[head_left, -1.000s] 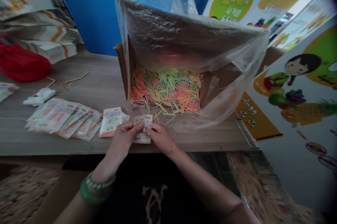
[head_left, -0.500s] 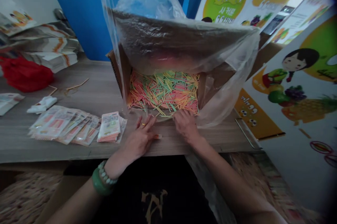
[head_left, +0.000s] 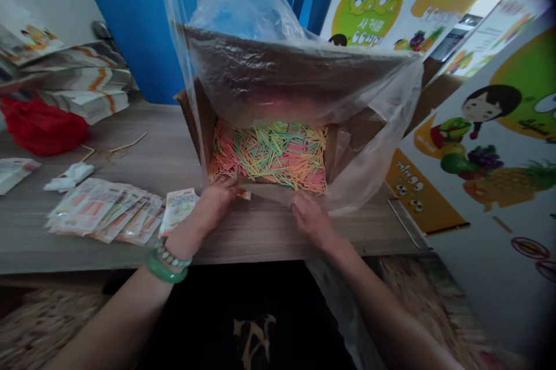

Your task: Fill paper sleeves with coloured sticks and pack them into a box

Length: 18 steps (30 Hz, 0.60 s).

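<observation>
A plastic-lined cardboard box lies open on the table, holding a mass of thin pink, green, yellow and orange sticks. At the front left corner of the lining, my left hand has its fingers curled at the plastic edge; what they pinch is too small to make out. A small orange-and-white piece shows beside its fingertips. My right hand is closed on the front edge of the plastic liner, right of centre.
Flat printed packets are fanned out at the left, with a smaller stack by my left forearm. Behind them lie a white crumpled item, a red bag and stacked packs. Printed boxes stand at the right.
My left hand has moved left and up to the liner's front left corner, and its fingers have curled. My right hand has shifted slightly down and right. The liner's front edge is now stretched between them.
</observation>
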### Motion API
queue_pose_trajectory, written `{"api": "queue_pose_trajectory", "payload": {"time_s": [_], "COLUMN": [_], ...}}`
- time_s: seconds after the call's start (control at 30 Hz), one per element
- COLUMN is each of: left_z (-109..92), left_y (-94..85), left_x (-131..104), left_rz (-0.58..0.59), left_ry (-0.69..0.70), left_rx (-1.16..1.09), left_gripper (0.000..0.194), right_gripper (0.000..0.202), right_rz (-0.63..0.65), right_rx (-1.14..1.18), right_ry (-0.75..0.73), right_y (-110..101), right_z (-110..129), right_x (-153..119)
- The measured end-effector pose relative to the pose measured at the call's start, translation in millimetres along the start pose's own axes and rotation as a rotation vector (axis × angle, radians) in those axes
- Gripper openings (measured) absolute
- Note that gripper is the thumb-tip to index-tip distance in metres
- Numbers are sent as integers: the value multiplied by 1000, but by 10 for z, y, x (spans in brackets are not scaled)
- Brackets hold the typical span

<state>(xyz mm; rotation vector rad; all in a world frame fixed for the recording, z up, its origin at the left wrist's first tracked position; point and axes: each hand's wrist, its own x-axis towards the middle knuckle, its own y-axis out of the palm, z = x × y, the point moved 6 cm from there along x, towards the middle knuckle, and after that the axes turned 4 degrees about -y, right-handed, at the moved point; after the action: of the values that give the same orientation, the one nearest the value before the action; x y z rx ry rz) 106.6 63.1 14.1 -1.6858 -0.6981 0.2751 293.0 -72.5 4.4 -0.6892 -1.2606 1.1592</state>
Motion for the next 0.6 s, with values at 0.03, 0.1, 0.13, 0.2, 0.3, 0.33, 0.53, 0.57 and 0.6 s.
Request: {"api": "queue_pose_trajectory", "payload": {"time_s": [0.03, 0.1, 0.13, 0.2, 0.3, 0.33, 0.53, 0.57, 0.6], "left_z": [28, 53, 41, -66, -386, -483, -545, -515, -486], "left_y": [35, 127, 164, 210, 276, 323, 670, 697, 720], "left_x": [-70, -209, -267, -343, -353, -332, -153, -142, -137], "left_rz": [47, 137, 160, 158, 139, 159, 233, 216, 206], "left_ry": [8, 1, -14, -17, 87, 114, 8, 3, 1], "left_rx": [-20, -37, -39, -74, -246, -304, -516, -557, -592], "left_gripper": [32, 32, 32, 29, 25, 24, 11, 11, 12], "right_gripper": [24, 25, 25, 25, 22, 22, 28, 30, 31], "right_rz": [99, 251, 297, 338, 348, 335, 234, 258, 288], "right_rx": [-49, -117, -130, -127, -77, -76, -288, -310, -325], "right_ry": [-38, -84, -91, -94, -97, -83, 90, 114, 134], "right_y": [86, 230, 274, 295, 211, 168, 146, 206, 268], "right_z": [51, 116, 137, 169, 202, 196, 48, 18, -15], "right_x": [-68, -184, -222, -242, -107, -13, 771, 874, 958]}}
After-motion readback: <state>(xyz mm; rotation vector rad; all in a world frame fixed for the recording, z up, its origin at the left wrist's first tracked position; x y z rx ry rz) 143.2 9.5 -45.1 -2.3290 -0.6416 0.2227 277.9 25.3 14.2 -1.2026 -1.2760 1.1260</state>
